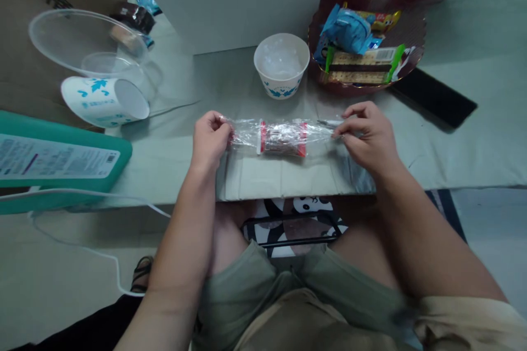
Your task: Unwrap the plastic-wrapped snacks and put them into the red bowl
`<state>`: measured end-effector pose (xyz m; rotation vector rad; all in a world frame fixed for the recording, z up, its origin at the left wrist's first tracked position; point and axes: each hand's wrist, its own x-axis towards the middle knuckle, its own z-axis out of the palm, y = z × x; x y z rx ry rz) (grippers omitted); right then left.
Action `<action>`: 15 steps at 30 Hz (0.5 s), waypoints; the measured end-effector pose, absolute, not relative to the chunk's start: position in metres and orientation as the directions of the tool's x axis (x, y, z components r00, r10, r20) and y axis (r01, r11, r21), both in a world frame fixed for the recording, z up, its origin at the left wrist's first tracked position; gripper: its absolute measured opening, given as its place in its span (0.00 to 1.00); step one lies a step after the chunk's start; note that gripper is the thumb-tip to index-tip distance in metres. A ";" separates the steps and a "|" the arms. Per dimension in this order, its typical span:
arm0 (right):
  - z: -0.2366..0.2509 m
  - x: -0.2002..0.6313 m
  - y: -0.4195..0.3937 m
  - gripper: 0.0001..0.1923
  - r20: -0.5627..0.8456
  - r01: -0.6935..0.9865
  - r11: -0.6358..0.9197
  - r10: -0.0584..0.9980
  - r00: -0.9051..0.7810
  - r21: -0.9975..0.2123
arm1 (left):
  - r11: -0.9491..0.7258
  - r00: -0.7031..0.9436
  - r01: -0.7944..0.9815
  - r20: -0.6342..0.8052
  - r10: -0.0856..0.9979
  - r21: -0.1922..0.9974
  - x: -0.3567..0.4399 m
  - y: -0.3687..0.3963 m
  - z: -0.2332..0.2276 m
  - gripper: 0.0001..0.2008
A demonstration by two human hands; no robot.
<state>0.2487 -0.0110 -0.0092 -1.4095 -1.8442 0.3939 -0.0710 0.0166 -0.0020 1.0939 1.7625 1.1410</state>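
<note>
— So, what are you holding there?

— Both hands on one snack packet (pixel 282 138), stretched level between them just above the near edge of the surface (pixel 263 175). My left hand (pixel 209 140) has its fingers (pixel 222 126) pinched shut on the left twist of clear wrapper; my right hand (pixel 366 131) has its fingers (pixel 343 130) closed on the right twist. The wrapper is see-through and crinkled, with a red-and-white band at each end of a dark brown middle.

— And around it?

— Pale green cloth covers the surface. Just beyond the packet stands a white paper bowl (pixel 281 66) with blue print, something whitish inside. To its right, a dark red dish (pixel 411 33) piled with wrapped snacks. Beside that lies a black phone (pixel 436 98). At far left, a paper cup (pixel 105 101) on its side, a clear plastic lid (pixel 82 38) and a teal box (pixel 61 159). A white cable (pixel 94 203) trails off the edge. Cardboard boxes stand behind.
</note>
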 end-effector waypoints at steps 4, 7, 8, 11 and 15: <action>-0.002 0.255 -0.016 0.14 0.463 0.739 0.254 0.882 0.088 -0.624 | 0.030 -0.325 0.582 0.198 0.925 0.813 -0.082 0.015 -0.005 0.13; 0.006 0.238 -0.022 0.15 0.490 0.694 0.343 0.872 0.016 -0.633 | -0.238 0.000 0.729 0.347 0.938 0.642 -0.075 0.009 -0.001 0.14; 0.008 0.230 -0.023 0.17 0.478 0.685 0.387 0.876 -0.064 -0.617 | -0.295 0.107 0.748 0.330 0.938 0.595 -0.070 0.008 0.000 0.15; 0.008 0.208 -0.025 0.22 0.398 0.698 0.455 0.880 -0.259 -0.552 | -0.347 0.272 0.775 0.217 0.938 0.528 -0.059 0.006 0.001 0.15; 0.008 0.199 -0.027 0.04 0.349 0.691 0.461 0.885 -0.309 -0.557 | -0.422 0.356 0.718 0.229 0.906 0.553 -0.055 0.008 -0.001 0.09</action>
